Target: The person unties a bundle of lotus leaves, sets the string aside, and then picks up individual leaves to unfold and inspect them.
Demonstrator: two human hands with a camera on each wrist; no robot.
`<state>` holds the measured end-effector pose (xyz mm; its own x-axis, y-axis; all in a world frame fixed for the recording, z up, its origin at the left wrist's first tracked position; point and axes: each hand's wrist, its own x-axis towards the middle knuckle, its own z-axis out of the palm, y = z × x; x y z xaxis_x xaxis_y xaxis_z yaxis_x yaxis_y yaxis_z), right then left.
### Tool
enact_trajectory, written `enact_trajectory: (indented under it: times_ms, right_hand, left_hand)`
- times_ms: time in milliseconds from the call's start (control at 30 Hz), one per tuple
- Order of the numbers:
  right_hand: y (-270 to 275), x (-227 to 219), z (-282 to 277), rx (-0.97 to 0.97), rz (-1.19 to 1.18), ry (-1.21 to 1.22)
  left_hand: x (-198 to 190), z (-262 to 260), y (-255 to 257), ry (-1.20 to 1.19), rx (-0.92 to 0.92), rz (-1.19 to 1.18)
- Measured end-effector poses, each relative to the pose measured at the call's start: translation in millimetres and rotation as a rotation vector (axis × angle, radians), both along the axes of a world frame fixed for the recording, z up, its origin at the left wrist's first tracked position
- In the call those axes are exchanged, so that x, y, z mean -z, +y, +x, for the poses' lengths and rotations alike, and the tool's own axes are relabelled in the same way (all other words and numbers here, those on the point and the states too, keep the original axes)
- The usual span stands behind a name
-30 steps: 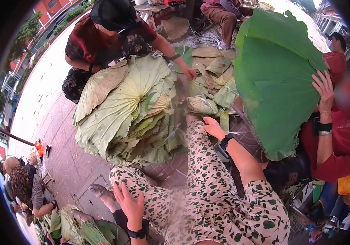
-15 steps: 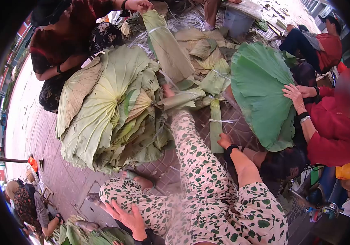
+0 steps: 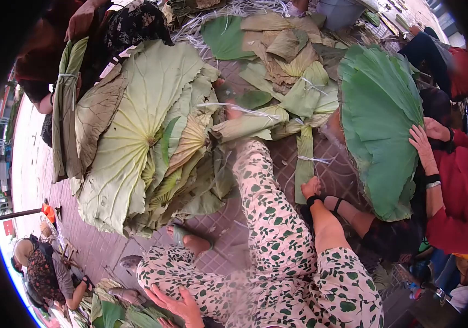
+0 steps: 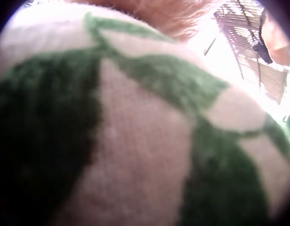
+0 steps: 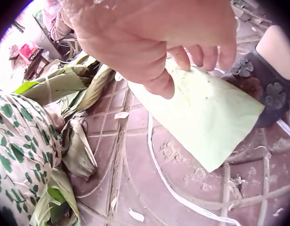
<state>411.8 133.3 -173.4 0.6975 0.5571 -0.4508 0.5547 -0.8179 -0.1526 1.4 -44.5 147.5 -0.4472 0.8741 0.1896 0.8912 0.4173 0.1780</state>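
Note:
My left hand [image 3: 182,307] rests on the leaf-print trousers [image 3: 190,273] over my thigh, fingers spread. In the left wrist view the trouser cloth [image 4: 145,141] fills most of the picture. Past my right knee, my right hand [image 3: 311,187] grips the near end of a narrow folded lotus leaf bundle [image 3: 304,146] tied with white string. The right wrist view shows its thumb and curled fingers at the pale leaf [image 5: 206,113]. More tied lotus leaf bundles [image 3: 250,124] lie just beyond my knee.
A large stack of lotus leaves [image 3: 130,120] stands left of my leg. At far left a person holds a tied bundle [image 3: 70,109] upright. On the right another person holds a wide green leaf [image 3: 378,131]. A grey bucket [image 3: 340,13] and white strings [image 3: 234,22] are beyond.
My right hand has moved from beside my knee to the tied bundle's near end. The person at left has carried a tied bundle to the far left. My left hand stays on the thigh.

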Motion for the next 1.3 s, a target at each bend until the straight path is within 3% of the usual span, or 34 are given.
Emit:
enact_trajectory:
  times_ms: [267, 333, 467, 567, 633, 667, 833, 900, 1033, 1100, 1167, 1300]
  right_hand:
    - [-7.8, 35.0, -1.1, 0.062, 0.236, 0.120]
    - [-6.6, 33.6, -0.5, -0.053, 0.364, 0.571]
    - [12.1, -42.9, -7.9, 0.100, 0.350, 0.844]
    - [17.2, -83.3, -4.3, -0.013, 0.325, 0.806]
    - [14.8, -89.1, 4.5, -0.113, 0.621, 0.962]
    - [11.2, -141.2, 2.7, -0.115, 0.459, 0.970]
    - [-15.9, -206.7, 3.3, -0.216, 0.685, 1.129]
    - [-25.9, -251.7, 1.1, -0.408, 0.697, 1.172]
    - [-44.3, -328.8, -25.5, -0.447, 0.556, 1.419]
    - [-49.4, -344.4, -36.3, -0.508, 0.494, 1.449]
    - [-50.8, -349.8, -46.8, -0.745, 0.343, 1.392]
    - [-56.7, -364.8, -83.7, -0.848, 0.088, 1.528]
  left_hand:
    - [-1.4, 5.2, 4.8, -0.056, -0.030, 0.026]
    - [0.5, 3.2, 2.4, -0.081, -0.026, 0.059]
    - [1.6, -0.4, -2.3, -0.075, -0.007, 0.077]
    - [5.3, -3.2, -7.6, -0.176, -0.017, 0.151]
    - [8.9, -7.3, -12.0, -0.169, -0.014, 0.184]
    - [8.4, -7.8, -12.7, -0.141, -0.007, 0.168]
    - [11.7, -17.4, -18.7, -0.133, 0.083, 0.214]
    - [11.9, -19.0, -19.4, -0.161, 0.087, 0.259]
    - [9.2, -20.7, -21.4, -0.156, 0.109, 0.246]
    - [6.1, -24.3, -25.0, -0.263, 0.175, 0.233]
    - [-2.6, -27.0, -27.1, -0.290, 0.212, 0.213]
    - [-39.9, -1.8, -18.2, -0.720, 0.351, 0.249]
